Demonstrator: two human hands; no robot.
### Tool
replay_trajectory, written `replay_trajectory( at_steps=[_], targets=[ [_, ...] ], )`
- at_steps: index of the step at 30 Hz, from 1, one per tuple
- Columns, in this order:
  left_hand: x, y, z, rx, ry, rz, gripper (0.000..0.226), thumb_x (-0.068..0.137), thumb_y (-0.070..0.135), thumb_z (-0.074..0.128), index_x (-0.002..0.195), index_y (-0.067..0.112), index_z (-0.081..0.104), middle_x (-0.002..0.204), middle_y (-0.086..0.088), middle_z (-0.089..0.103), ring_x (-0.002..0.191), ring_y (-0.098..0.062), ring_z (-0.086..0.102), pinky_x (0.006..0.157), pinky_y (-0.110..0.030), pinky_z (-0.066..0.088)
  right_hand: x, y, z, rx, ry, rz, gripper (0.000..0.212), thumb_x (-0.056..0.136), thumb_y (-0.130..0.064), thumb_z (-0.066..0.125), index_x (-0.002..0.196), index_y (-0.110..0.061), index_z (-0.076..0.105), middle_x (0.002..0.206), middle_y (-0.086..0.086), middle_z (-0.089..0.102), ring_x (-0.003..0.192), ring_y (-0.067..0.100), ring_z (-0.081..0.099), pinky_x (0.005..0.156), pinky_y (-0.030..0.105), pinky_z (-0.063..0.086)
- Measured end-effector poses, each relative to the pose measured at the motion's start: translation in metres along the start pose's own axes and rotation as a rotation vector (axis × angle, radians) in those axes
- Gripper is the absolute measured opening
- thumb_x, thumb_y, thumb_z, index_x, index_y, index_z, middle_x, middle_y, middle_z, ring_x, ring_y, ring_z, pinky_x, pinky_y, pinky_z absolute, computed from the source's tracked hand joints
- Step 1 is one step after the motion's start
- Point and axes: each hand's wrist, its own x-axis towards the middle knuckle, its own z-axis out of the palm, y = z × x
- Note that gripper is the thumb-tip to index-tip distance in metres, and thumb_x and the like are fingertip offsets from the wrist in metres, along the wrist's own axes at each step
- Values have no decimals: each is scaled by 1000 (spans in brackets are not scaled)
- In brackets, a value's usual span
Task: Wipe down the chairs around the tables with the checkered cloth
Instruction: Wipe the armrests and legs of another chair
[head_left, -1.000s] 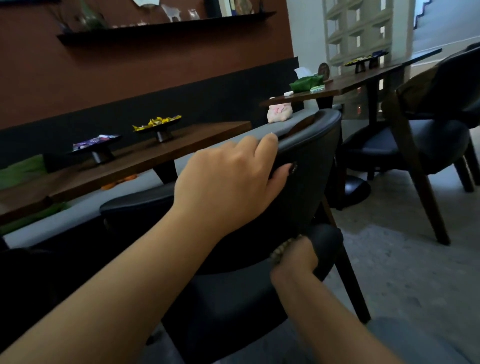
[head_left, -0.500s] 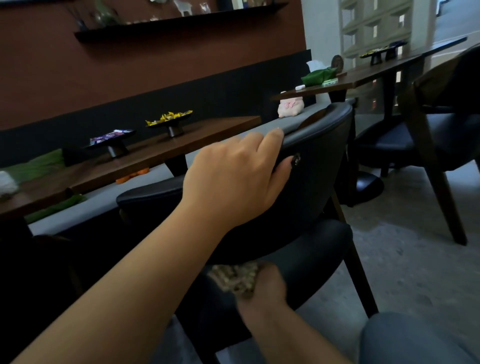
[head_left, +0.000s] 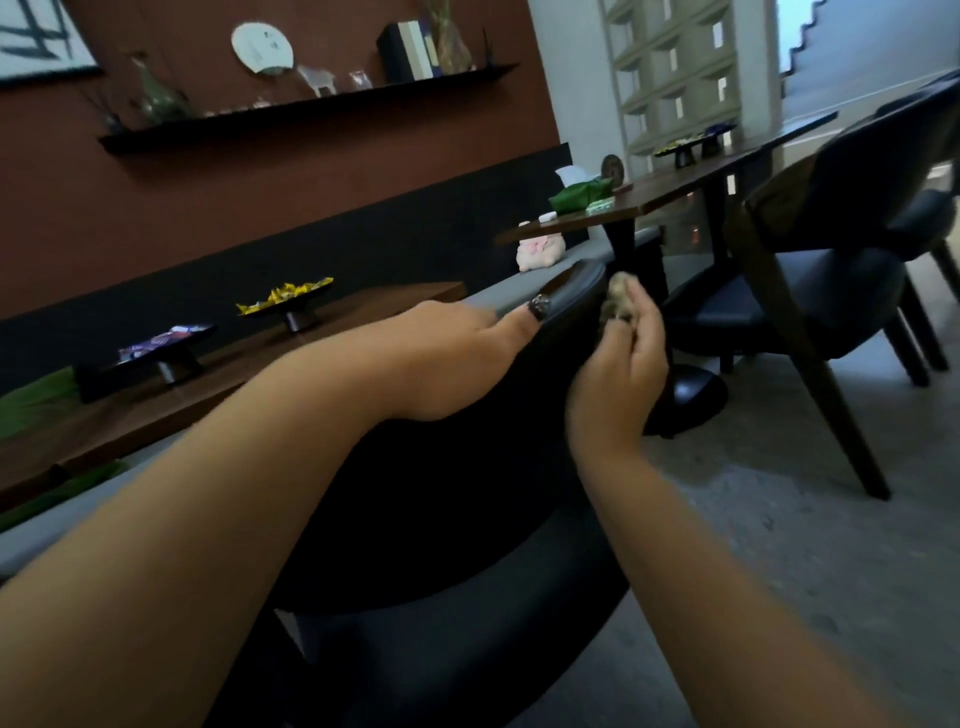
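A black padded chair (head_left: 467, 519) fills the lower middle of the head view, its curved backrest facing me. My left hand (head_left: 447, 353) grips the top rim of that backrest, thumb on the near side and fingers hidden over the far side. My right hand (head_left: 623, 364) holds the bunched checkered cloth (head_left: 618, 299) against the right end of the backrest rim. Only a small beige wad of the cloth shows above my fingers.
A long wooden table (head_left: 234, 384) with two small black dishes stands behind the chair. To the right a second table (head_left: 675, 192) holds a green tissue box (head_left: 579, 195). Another dark chair (head_left: 831, 296) stands on the grey floor at the right.
My right hand has come up from the seat to the right end of the backrest rim with the cloth. My left hand keeps its grip on the backrest top.
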Motion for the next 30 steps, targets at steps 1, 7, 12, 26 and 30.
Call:
replay_trajectory(
  at_steps=[1,7,12,26,30],
  targets=[
    [9,6,-3,-25,-32,12,63,95,66,13,127,32,55,122,2,57,106,-17,54,85,-33,38,11,-4,1,-16,-29,-71,42,97,-9,37,137,-15,49,139,-2,51,128,4,45,106,22,38],
    [36,27,5,-60,20,38,42,100,50,27,122,29,56,114,1,60,93,-14,58,83,-32,46,45,4,-1,-52,-211,-194,41,88,-6,40,122,-10,62,118,-13,60,114,-5,54,97,12,42],
    [32,26,4,-118,-11,32,31,101,49,29,108,36,57,90,8,60,78,-7,57,64,-25,41,49,58,-15,3,-59,148,38,92,-4,42,121,-16,63,120,-4,63,117,11,57,104,30,44],
    [11,30,10,94,267,95,47,91,56,25,110,32,61,72,7,63,58,-8,60,56,-30,55,54,15,-9,-9,-192,8,40,87,-17,43,122,-22,64,124,-11,61,116,-4,54,96,12,44],
    [-8,23,29,291,716,125,45,96,47,25,89,26,64,59,10,55,45,-7,50,43,-27,44,40,-4,-6,-81,-262,-221,40,88,-7,41,122,-12,62,121,-8,59,115,-2,53,100,17,42]
  ],
)
